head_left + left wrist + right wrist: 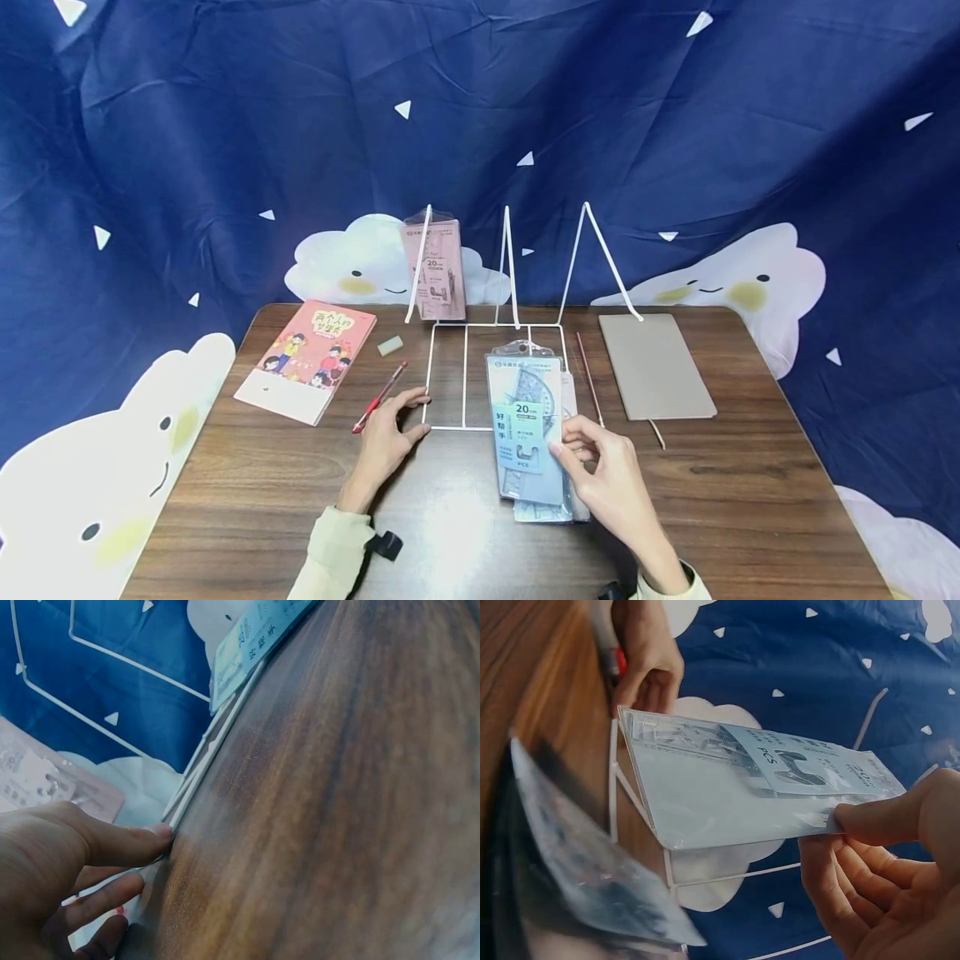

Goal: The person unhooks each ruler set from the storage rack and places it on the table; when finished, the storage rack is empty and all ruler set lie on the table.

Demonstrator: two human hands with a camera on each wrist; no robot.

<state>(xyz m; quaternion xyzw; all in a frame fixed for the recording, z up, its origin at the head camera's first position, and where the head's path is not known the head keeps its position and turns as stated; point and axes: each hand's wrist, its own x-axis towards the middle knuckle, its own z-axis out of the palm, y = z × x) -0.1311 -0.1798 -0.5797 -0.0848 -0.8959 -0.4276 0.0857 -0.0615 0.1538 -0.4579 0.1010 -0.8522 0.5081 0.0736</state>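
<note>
My right hand (pixel 607 471) pinches a pale blue ruler set in a clear package (pixel 525 425) by its right edge, thumb on the front. In the right wrist view the held ruler set (pixel 720 780) is raised above other packages (pixel 592 862), blurred there; the head view shows them partly hidden beneath it. My left hand (pixel 386 446) holds the front left corner of a white wire rack (pixel 464 375), thumb against the wire (pixel 196 776) in the left wrist view. A pink ruler set (pixel 438 275) stands upright in the rack's left slot.
Left of the rack lie a pink book (pixel 307 358), a pale eraser (pixel 390 345) and a red pen (pixel 380 397). On the right are a thin dark red stick (pixel 589 377) and a grey notebook (pixel 660 367) with a ribbon. A blue curtain (pixel 480 108) hangs behind the table.
</note>
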